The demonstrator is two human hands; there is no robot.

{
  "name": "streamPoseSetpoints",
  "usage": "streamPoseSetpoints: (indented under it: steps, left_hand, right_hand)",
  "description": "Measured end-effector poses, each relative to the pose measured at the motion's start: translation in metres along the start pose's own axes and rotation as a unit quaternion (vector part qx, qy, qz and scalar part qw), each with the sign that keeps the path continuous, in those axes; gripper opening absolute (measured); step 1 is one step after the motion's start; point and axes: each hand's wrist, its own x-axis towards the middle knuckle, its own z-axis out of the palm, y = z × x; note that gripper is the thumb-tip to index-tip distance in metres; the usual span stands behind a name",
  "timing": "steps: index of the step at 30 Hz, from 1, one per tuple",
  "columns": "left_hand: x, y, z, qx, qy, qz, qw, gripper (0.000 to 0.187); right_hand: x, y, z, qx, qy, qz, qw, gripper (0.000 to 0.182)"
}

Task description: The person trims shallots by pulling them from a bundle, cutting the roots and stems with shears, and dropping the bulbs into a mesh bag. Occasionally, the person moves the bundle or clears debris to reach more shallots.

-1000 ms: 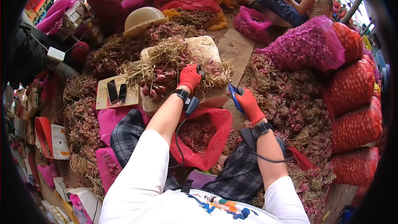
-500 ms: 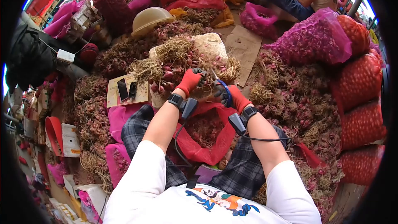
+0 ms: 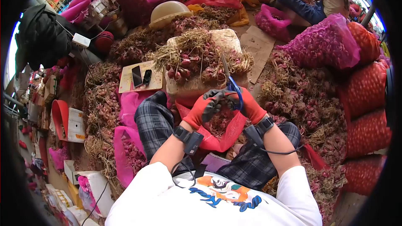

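My right hand, in a red and dark glove, is closed around the blue handles of a pair of scissors, whose blades point up and away from me. My left hand, gloved the same way, meets it just to the left with curled fingers; whatever lies in them is hidden. Both hands are above an open red mesh bag between my knees, with loose reddish bulbs inside. Just beyond, bunches of shallots with dry stalks lie on a pale block.
A phone lies on a flat board to the left. Heaped shallots cover the ground at right, beside stacked full red mesh sacks. A beige basin rests upside down farther back. Another person sits at the upper right.
Both hands have come back toward me from the bunches on the block to above the red bag, and closer together. The scissors moved with my right hand. The view has shifted slightly.
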Motion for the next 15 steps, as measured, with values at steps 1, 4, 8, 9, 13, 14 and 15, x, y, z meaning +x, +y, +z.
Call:
streamPoseSetpoints:
  steps: [1,4,8,9,13,14,15]
  left_hand:
    - [-0.006,-0.008,0.003,0.028,0.001,0.018,0.999,0.021]
    - [-0.022,-0.015,0.032,-0.056,-0.024,0.089,0.994,0.033]
    - [-0.035,-0.014,0.034,-0.030,-0.092,0.091,0.991,0.045]
    - [-0.039,-0.015,0.036,0.001,-0.096,0.083,0.992,0.044]
    - [-0.030,-0.023,0.003,0.310,-0.029,0.150,0.938,0.040]
    - [-0.030,-0.026,0.001,0.408,0.015,0.179,0.895,0.035]
    - [-0.034,-0.023,0.007,0.521,0.060,0.185,0.831,0.033]
  right_hand:
    - [-0.006,0.005,0.002,-0.002,-0.010,-0.006,1.000,0.029]
    - [-0.015,0.033,0.004,0.227,-0.037,0.046,0.972,0.026]
    - [-0.025,0.054,0.007,0.448,-0.150,0.064,0.879,0.019]
    - [-0.028,0.059,0.006,0.479,-0.169,0.064,0.859,0.019]
    - [-0.024,0.091,-0.004,0.363,-0.027,0.059,0.930,0.011]
    - [-0.019,0.095,-0.006,0.397,-0.049,0.076,0.913,0.012]
    - [-0.015,0.099,-0.007,0.406,-0.061,0.080,0.908,0.013]
